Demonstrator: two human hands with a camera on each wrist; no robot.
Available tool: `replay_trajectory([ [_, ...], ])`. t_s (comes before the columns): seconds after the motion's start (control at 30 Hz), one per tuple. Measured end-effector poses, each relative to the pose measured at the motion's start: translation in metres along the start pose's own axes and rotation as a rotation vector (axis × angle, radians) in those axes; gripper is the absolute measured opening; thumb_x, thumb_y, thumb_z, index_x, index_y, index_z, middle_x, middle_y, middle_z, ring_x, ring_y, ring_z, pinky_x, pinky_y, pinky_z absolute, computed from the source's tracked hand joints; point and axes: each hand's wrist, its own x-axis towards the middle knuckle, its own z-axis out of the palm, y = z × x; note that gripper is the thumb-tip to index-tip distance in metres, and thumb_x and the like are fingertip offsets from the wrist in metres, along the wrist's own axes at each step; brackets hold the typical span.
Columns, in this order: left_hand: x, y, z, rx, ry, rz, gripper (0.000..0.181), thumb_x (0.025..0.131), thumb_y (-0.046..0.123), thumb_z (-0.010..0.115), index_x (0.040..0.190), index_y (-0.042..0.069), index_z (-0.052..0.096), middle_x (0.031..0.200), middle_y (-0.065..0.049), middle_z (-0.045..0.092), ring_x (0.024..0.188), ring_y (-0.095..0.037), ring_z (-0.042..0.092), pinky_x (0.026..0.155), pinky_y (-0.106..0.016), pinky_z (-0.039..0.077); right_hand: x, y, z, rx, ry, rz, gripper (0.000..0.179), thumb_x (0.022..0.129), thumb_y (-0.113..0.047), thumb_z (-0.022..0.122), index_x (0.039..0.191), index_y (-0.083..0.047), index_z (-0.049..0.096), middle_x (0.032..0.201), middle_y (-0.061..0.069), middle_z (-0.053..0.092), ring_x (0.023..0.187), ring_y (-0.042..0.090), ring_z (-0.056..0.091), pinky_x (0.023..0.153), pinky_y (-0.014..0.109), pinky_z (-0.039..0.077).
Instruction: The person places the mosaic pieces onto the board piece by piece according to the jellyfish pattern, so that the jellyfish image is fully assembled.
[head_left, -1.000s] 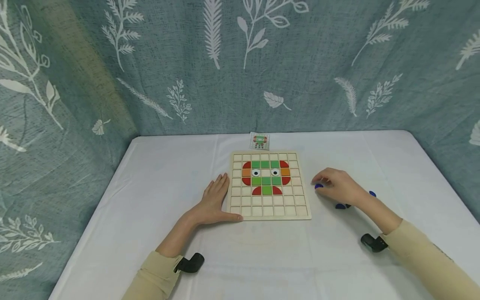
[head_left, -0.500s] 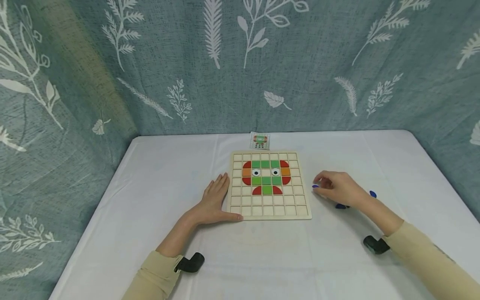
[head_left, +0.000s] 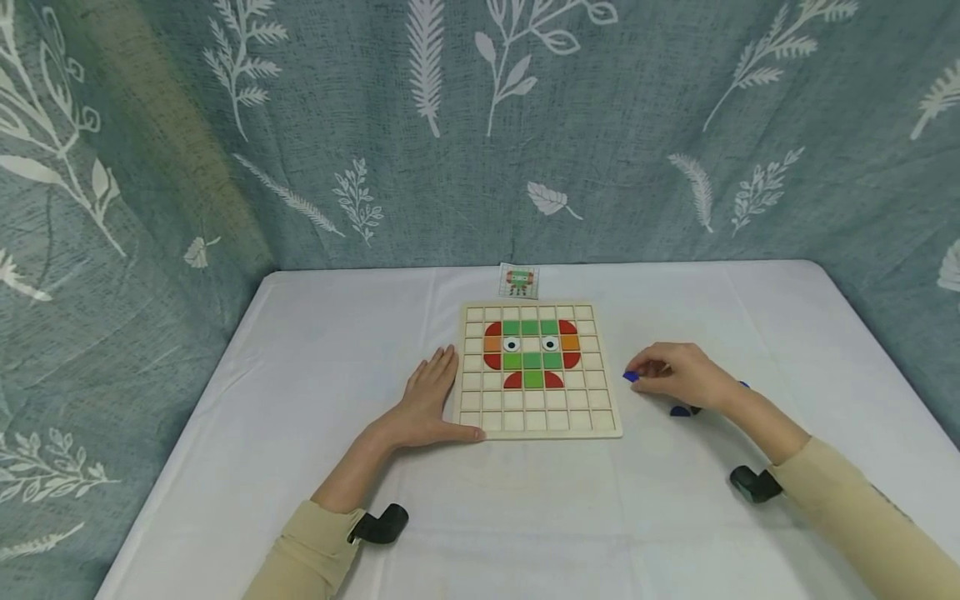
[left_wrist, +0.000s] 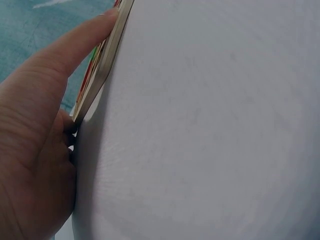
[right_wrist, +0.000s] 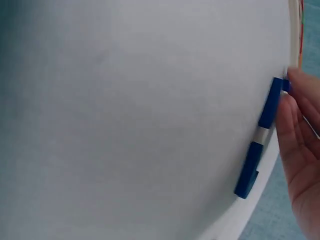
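Observation:
My left hand [head_left: 423, 414] lies with fingers straight along the left edge of a pale wooden grid board [head_left: 611, 421]; its thumb touches the near edge. In the left wrist view the thumb [left_wrist: 75, 47] reaches onto the board's side [left_wrist: 102, 75]. Red, green and orange tiles with two eye tiles form a face-like pattern on the board. Just right of it, my right hand [head_left: 682, 372] pinches a small blue tile [head_left: 631, 377] between thumb and fingertips. The right wrist view shows only a sliver of that tile [right_wrist: 286, 85], mostly covered by the fingers.
Behind the board lies a small picture card [head_left: 519, 282] of a similar coloured figure. Loose blue pieces [head_left: 680, 411] rest under the right wrist, partly hidden by it. White cloth [head_left: 525, 517] covers the table, and a patterned teal curtain [head_left: 637, 133] hangs behind.
The blue tile has turned in my right fingertips, so more of it shows past them. The right hand has shifted slightly right and down. Left hand and board stay put.

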Motion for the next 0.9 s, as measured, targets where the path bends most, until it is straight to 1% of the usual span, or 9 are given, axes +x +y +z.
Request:
replay_trajectory([
  [0.17, 0.000, 0.000, 0.000, 0.002, 0.001, 0.001, 0.127, 0.072, 0.055, 0.079, 0.153, -0.006, 0.003, 0.161, -0.019, -0.001, 0.149, -0.030, -0.007, 0.117, -0.050, -0.003, 0.002, -0.002, -0.001, -0.001, -0.043, -0.013, 0.025, 0.086, -0.011, 0.075, 0.111, -0.009, 0.070, 0.084, -0.007, 0.061, 0.075, 0.010, 0.057, 0.067, 0.027, 0.051],
  [0.3, -0.001, 0.000, -0.001, 0.002, -0.001, 0.001, 0.127, 0.072, 0.055, 0.079, 0.153, -0.006, 0.003, 0.162, -0.019, -0.001, 0.149, -0.029, -0.007, 0.117, -0.050, -0.004, 0.002, -0.005, 0.000, -0.001, -0.068, 0.003, 0.027, 0.088, -0.015, 0.075, 0.113, -0.008, 0.068, 0.081, -0.008, 0.060, 0.073, 0.009, 0.056, 0.065, 0.026, 0.050],
  [0.4, -0.001, 0.001, -0.002, -0.002, -0.001, 0.000, 0.127, 0.072, 0.055, 0.079, 0.153, -0.006, 0.003, 0.162, -0.019, -0.001, 0.149, -0.029, -0.007, 0.117, -0.049, -0.004, 0.002, -0.006, 0.001, 0.000, -0.073, 0.015, 0.029, 0.087, -0.015, 0.075, 0.114, -0.008, 0.067, 0.082, -0.007, 0.059, 0.073, 0.010, 0.055, 0.065, 0.027, 0.049],
  [0.6, -0.001, 0.001, -0.002, 0.003, -0.004, -0.003, 0.126, 0.073, 0.055, 0.079, 0.153, -0.006, 0.003, 0.162, -0.019, -0.001, 0.149, -0.029, -0.007, 0.117, -0.049, -0.004, 0.003, -0.003, 0.002, 0.012, -0.042, 0.007, 0.023, 0.086, -0.012, 0.076, 0.107, -0.007, 0.069, 0.083, -0.006, 0.059, 0.076, 0.012, 0.054, 0.067, 0.027, 0.049],
  [0.73, -0.001, 0.001, -0.002, 0.001, -0.005, -0.007, 0.127, 0.072, 0.055, 0.079, 0.153, -0.006, 0.003, 0.162, -0.018, -0.001, 0.149, -0.028, -0.007, 0.117, -0.049, -0.004, 0.004, -0.004, 0.005, 0.040, -0.007, 0.002, 0.022, 0.086, -0.012, 0.076, 0.106, -0.007, 0.070, 0.082, -0.006, 0.059, 0.076, 0.012, 0.055, 0.067, 0.026, 0.049],
  [0.8, -0.001, 0.001, -0.002, 0.000, -0.006, -0.008, 0.127, 0.072, 0.055, 0.079, 0.153, -0.005, 0.003, 0.162, -0.018, -0.001, 0.149, -0.028, -0.007, 0.117, -0.049, -0.004, 0.005, -0.007, 0.007, 0.063, 0.011, -0.004, 0.023, 0.085, -0.013, 0.077, 0.106, -0.006, 0.071, 0.082, -0.006, 0.060, 0.076, 0.011, 0.056, 0.067, 0.026, 0.050],
  [0.9, -0.001, 0.002, -0.002, 0.000, -0.006, -0.010, 0.127, 0.072, 0.056, 0.079, 0.153, -0.005, 0.003, 0.162, -0.018, -0.001, 0.149, -0.029, -0.007, 0.117, -0.049, -0.004, 0.010, -0.020, 0.014, 0.106, 0.024, -0.020, 0.024, 0.084, -0.016, 0.078, 0.106, -0.007, 0.072, 0.082, -0.006, 0.061, 0.077, 0.011, 0.057, 0.068, 0.025, 0.052],
])
